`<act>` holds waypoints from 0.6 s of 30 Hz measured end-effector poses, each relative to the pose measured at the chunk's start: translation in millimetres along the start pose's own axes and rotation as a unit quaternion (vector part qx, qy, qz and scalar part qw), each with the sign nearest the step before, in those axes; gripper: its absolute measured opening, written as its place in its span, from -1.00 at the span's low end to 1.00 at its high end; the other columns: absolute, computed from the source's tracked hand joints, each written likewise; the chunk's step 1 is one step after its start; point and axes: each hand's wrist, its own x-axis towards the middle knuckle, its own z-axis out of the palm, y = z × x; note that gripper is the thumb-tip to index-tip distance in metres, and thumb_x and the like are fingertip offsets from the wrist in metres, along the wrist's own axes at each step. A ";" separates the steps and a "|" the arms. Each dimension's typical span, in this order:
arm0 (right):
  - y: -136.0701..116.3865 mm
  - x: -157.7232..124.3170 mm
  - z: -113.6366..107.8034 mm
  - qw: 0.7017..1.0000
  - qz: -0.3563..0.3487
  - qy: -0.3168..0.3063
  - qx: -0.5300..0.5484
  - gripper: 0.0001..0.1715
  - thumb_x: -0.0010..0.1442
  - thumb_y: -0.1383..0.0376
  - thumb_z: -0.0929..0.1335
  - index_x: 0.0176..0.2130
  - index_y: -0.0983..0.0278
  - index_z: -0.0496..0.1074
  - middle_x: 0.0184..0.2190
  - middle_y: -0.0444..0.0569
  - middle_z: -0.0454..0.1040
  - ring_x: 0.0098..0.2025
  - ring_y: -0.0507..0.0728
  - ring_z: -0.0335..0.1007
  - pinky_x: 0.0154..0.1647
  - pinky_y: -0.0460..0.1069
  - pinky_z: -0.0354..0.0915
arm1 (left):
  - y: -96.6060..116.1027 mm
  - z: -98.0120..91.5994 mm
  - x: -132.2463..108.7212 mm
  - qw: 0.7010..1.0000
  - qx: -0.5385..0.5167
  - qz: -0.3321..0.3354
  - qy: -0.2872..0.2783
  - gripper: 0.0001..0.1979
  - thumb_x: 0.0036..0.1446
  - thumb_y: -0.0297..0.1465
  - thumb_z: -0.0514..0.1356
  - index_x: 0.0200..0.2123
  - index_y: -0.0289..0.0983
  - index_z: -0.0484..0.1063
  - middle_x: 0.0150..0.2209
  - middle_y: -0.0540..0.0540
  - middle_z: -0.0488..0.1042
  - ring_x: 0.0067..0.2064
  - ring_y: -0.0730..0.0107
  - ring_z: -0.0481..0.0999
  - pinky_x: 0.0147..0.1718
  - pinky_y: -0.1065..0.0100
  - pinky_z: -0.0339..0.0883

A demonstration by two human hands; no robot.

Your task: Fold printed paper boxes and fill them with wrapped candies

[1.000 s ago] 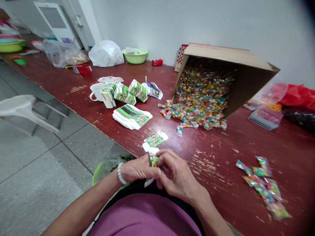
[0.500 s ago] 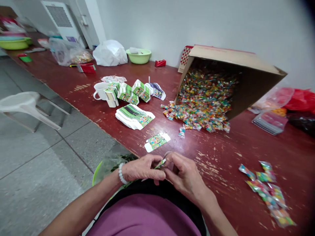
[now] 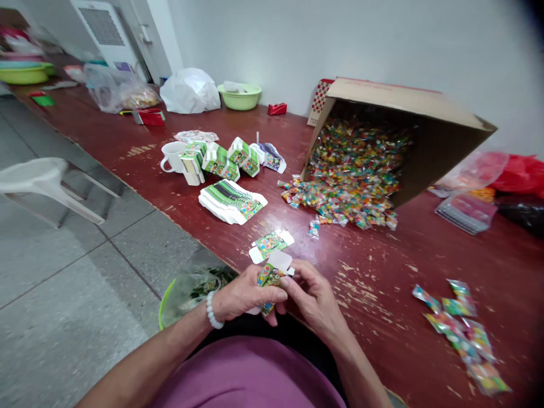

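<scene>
Both my hands meet at the table's near edge around a small green printed carton (image 3: 270, 276) with a white flap standing up. My left hand (image 3: 243, 295), with a white bead bracelet on the wrist, pinches the carton from the left. My right hand (image 3: 312, 297) pinches it from the right with curled fingers. Just beyond lies one flat carton blank (image 3: 271, 245). A stack of flat blanks (image 3: 232, 201) sits further back on the left. Several candy packets (image 3: 461, 328) lie loose on the right.
A tipped cardboard box (image 3: 408, 122) spills many candy packets (image 3: 340, 198) onto the red table (image 3: 382, 266). Folded cartons (image 3: 221, 158) and a white mug (image 3: 172, 157) stand behind the stack. A green basin with a plastic bag (image 3: 187, 286) sits below the table edge. A white stool (image 3: 38, 178) stands left.
The carton in my hands was turned and raised, and its white flap now stands open above my fingers. My hands stayed at the table's edge.
</scene>
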 end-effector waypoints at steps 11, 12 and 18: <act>10.5 1.7 1.3 0.986 0.079 0.048 0.138 -0.57 0.21 0.11 0.41 0.03 0.21 0.39 -0.26 -0.08 0.56 -0.26 0.12 0.46 -0.22 -0.02 0.35 | -9.6 9.9 -5.5 0.981 -0.035 0.092 0.166 -0.32 0.08 -0.33 0.34 0.21 -0.15 0.11 -0.20 -0.05 0.53 -0.24 0.35 0.55 -0.30 0.40 0.40; 10.4 0.8 5.8 0.978 0.090 0.063 0.175 -0.45 0.20 0.12 0.43 0.12 0.18 0.30 -0.26 -0.10 0.56 -0.25 0.12 0.48 -0.21 -0.01 0.38 | -11.2 11.5 -6.6 0.978 -0.044 0.105 0.176 -0.24 0.09 -0.35 0.34 0.27 -0.11 0.03 -0.20 -0.04 0.53 -0.25 0.37 0.56 -0.28 0.39 0.40; 6.2 -6.3 23.6 0.963 0.065 0.121 0.233 -0.56 0.18 0.14 0.45 0.02 0.18 0.35 -0.16 -0.04 0.54 -0.15 0.12 0.48 -0.13 0.01 0.40 | -13.2 14.5 -5.2 0.975 -0.069 0.136 0.161 -0.35 0.11 -0.37 0.34 0.23 -0.14 0.17 -0.11 -0.08 0.52 -0.17 0.40 0.52 -0.19 0.42 0.38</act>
